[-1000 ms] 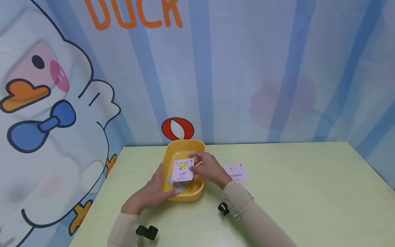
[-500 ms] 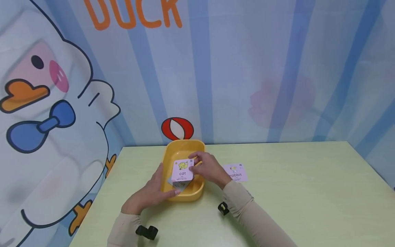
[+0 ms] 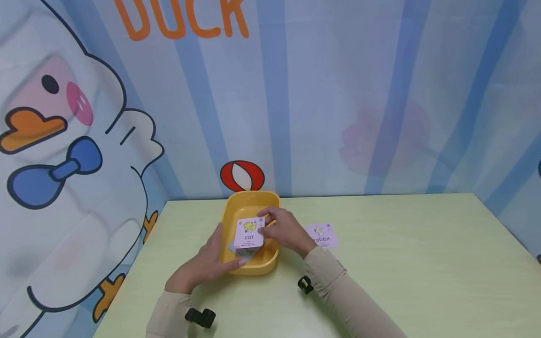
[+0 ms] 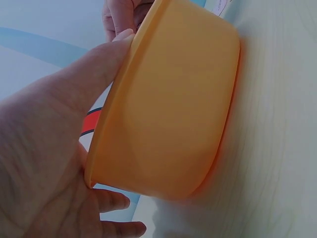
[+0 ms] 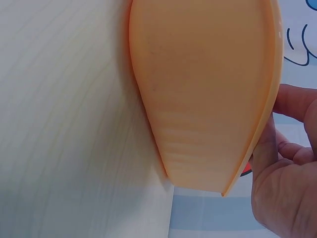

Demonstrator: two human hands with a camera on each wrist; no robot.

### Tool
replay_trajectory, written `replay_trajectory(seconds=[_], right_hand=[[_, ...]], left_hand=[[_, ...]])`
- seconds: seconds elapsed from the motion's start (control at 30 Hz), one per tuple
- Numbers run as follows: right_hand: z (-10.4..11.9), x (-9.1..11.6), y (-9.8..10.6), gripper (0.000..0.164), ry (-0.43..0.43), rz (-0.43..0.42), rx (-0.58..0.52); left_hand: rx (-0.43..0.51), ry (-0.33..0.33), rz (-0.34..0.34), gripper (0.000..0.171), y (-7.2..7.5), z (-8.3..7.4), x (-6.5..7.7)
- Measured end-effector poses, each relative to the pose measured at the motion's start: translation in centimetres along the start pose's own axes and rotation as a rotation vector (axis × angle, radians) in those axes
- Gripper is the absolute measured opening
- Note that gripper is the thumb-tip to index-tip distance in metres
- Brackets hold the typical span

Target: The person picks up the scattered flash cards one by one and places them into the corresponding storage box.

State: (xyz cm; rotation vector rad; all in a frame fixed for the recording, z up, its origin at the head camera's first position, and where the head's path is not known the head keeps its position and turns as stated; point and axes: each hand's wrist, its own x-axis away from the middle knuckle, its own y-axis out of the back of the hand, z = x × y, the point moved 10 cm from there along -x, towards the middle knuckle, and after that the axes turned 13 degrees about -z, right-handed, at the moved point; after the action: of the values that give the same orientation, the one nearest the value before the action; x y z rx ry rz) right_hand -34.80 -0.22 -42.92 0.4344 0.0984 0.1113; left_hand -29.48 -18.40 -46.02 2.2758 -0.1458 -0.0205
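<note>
A yellow plastic basket (image 3: 250,199) stands at the back edge of the table. My left hand (image 3: 204,258) holds its near left corner, thumb across the front rim and fingers along the left side. In the left wrist view, the thumb lies on the rim of the basket (image 4: 163,109). My right hand (image 3: 285,230) reaches over the right rim and pinches the right edge of a pink card (image 3: 249,238) marked "cat". Beneath this, a greyish card (image 3: 249,253) lies partly covered in the basket. In the right wrist view, the basket wall hides the right fingertips and the card.
A pink "rabbit" card (image 3: 323,234) lies on the pale table (image 3: 401,263), right of the basket, partly behind the right wrist. Behind the table hangs a blue striped backdrop (image 3: 321,94) with a printed duck.
Hands, basket and cards keep their places. The whole head view has shifted very slightly to the left.
</note>
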Motion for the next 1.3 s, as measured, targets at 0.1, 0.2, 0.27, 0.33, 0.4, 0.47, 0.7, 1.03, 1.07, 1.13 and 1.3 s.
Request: replay_trajectory(seconds=[0.1, 0.2, 0.27, 0.33, 0.4, 0.47, 0.7, 1.03, 1.07, 1.13, 1.3], right_hand=[[-0.01, 0.02, -0.04, 0.033, -0.001, 0.0, 0.006], [0.02, 0.01, 0.01, 0.034, -0.001, 0.0, 0.014], [0.06, -0.02, 0.06, 0.034, 0.002, 0.001, 0.018], [0.07, -0.06, 0.1, 0.034, 0.002, 0.002, 0.022], [0.1, -0.09, 0.13, 0.034, 0.003, 0.002, 0.024], [0.06, -0.1, 0.14, 0.033, -0.002, 0.0, 0.026], [0.03, -0.08, 0.06, 0.033, -0.003, -0.001, 0.027], [0.08, -0.05, 0.06, 0.033, 0.003, 0.001, 0.019], [0.07, -0.06, 0.08, 0.033, 0.0, 0.0, 0.018], [0.08, -0.08, 0.06, 0.033, 0.0, 0.003, 0.015], [-0.02, -0.14, 0.01, 0.033, 0.004, 0.01, 0.011]], left_hand=[[0.012, 0.0, 0.0, 0.127, -0.01, -0.03, 0.03], [0.023, -0.006, -0.001, 0.127, 0.08, -0.2, 0.06], [0.024, -0.009, -0.002, 0.126, 0.15, -0.28, 0.09], [0.023, -0.014, -0.002, 0.126, 0.23, -0.41, 0.11], [0.019, -0.012, 0.0, 0.126, 0.26, -0.45, 0.13], [0.015, -0.012, 0.0, 0.126, 0.29, -0.48, 0.13], [0.023, -0.014, -0.002, 0.126, 0.32, -0.48, 0.09], [0.006, -0.002, 0.004, 0.127, 0.24, -0.36, 0.11], [0.002, -0.004, 0.004, 0.127, 0.25, -0.38, 0.11], [-0.001, -0.009, 0.002, 0.127, 0.27, -0.44, 0.08], [0.005, -0.013, 0.0, 0.126, 0.2, -0.42, 0.01]])
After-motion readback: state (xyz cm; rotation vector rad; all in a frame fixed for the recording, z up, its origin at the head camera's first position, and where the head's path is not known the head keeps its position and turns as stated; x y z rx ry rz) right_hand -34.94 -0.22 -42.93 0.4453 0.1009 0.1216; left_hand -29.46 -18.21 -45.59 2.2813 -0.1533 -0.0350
